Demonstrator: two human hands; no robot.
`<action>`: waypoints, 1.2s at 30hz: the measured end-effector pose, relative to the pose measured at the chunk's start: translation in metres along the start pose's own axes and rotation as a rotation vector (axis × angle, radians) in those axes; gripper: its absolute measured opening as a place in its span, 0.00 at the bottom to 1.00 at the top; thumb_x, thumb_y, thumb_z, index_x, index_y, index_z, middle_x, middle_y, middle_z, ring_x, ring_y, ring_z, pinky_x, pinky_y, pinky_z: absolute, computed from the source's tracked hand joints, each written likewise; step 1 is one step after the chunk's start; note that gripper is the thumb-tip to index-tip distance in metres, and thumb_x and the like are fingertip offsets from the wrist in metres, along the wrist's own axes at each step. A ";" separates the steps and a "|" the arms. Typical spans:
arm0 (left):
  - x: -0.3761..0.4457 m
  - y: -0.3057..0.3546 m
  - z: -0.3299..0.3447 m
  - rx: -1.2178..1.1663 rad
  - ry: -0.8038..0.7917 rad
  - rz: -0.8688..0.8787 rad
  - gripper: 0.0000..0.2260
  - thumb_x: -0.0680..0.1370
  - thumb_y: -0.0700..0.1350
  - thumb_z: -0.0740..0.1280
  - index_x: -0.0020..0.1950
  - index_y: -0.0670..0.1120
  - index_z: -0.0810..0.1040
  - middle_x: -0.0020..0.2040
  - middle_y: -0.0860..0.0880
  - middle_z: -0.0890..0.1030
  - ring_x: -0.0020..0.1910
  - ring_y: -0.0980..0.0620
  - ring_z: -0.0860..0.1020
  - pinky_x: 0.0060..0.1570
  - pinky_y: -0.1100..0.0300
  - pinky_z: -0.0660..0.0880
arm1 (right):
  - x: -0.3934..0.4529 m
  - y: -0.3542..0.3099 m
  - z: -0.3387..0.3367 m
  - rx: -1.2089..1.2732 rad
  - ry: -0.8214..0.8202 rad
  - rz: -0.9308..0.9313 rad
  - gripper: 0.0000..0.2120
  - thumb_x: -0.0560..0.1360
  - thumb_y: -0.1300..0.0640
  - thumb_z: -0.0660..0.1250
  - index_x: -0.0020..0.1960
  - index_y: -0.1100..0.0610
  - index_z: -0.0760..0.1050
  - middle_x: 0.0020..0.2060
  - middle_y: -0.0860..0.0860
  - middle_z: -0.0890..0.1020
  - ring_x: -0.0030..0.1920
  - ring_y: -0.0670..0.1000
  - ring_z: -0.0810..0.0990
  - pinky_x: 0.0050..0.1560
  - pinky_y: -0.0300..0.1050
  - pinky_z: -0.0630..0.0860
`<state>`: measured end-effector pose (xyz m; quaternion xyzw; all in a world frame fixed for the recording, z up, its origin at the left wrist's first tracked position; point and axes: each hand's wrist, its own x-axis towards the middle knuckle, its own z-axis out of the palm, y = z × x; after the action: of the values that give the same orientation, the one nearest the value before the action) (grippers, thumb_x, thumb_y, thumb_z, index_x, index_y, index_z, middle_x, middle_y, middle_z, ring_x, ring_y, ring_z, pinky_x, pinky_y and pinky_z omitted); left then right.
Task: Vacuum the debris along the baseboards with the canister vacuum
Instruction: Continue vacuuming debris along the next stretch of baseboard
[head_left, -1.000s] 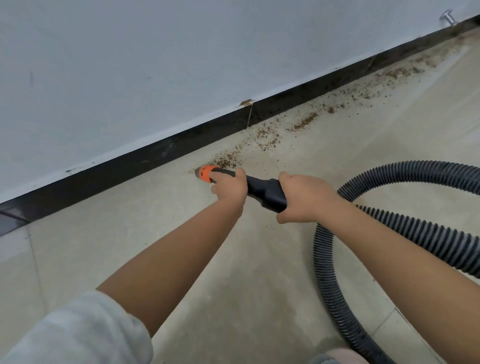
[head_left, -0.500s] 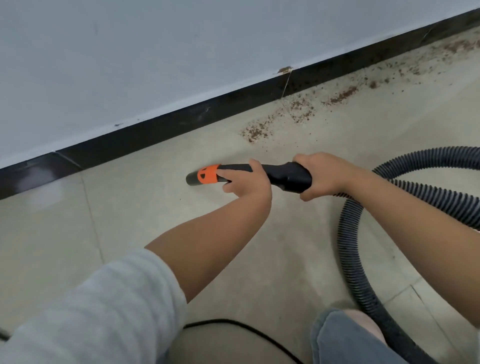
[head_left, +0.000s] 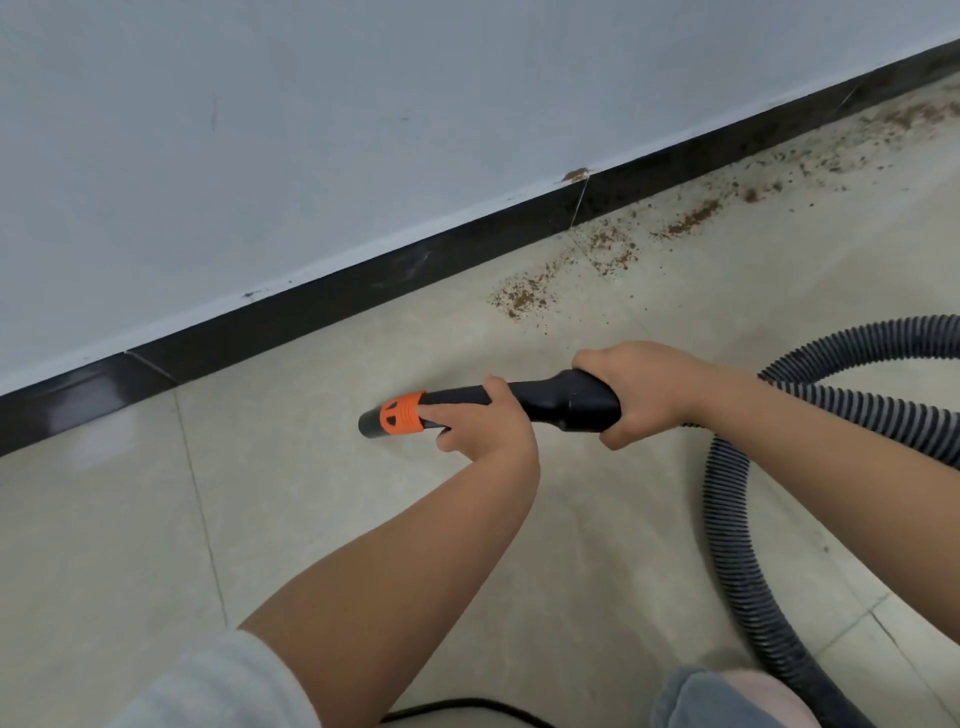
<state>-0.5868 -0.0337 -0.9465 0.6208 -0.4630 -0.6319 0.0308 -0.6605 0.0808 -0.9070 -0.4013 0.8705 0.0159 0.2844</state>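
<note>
Nozzle: black tube (head_left: 467, 402) with an orange band near its open tip, held low over the floor, well short of the baseboard.
Left hand: left hand (head_left: 480, 426) wrapped around the tube just behind the band.
Right hand: right hand (head_left: 641, 392) gripping the wider rear end.
Hose: ribbed black hose (head_left: 727, 519) looping off to the right.
Debris: brown crumbs (head_left: 524, 296) scattered along the black baseboard (head_left: 311, 306).
Floor: pale tiles (head_left: 130, 519).
Wall: plain and light (head_left: 260, 130).

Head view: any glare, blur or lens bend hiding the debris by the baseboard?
Head view: soft, even light; a pale sheen on the baseboard at far left; wide-angle bend tilts the wall line; debris reads sharp nearby, hazier at far right; nozzle crisp.
</note>
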 end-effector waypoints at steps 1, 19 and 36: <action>0.002 0.002 0.000 0.030 -0.012 0.026 0.35 0.79 0.50 0.61 0.77 0.48 0.42 0.73 0.40 0.56 0.64 0.40 0.68 0.57 0.54 0.67 | 0.002 0.000 -0.001 -0.005 0.020 0.006 0.22 0.64 0.52 0.73 0.50 0.50 0.63 0.38 0.46 0.71 0.38 0.51 0.73 0.31 0.38 0.66; -0.182 0.140 -0.011 0.131 -0.207 0.064 0.42 0.72 0.40 0.69 0.76 0.50 0.44 0.61 0.41 0.73 0.51 0.43 0.75 0.52 0.53 0.75 | -0.164 -0.031 -0.162 0.036 0.175 0.223 0.27 0.73 0.48 0.66 0.68 0.54 0.60 0.59 0.51 0.70 0.53 0.53 0.76 0.41 0.42 0.66; -0.528 0.322 0.105 0.304 -0.494 0.729 0.43 0.73 0.35 0.65 0.76 0.53 0.40 0.48 0.56 0.69 0.44 0.56 0.73 0.44 0.61 0.74 | -0.404 0.079 -0.381 0.579 0.423 0.669 0.18 0.71 0.46 0.71 0.52 0.58 0.74 0.46 0.51 0.81 0.48 0.52 0.79 0.34 0.35 0.64</action>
<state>-0.7242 0.1647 -0.3674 0.2458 -0.7317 -0.6339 0.0484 -0.6914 0.3153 -0.3989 0.0013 0.9590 -0.2182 0.1807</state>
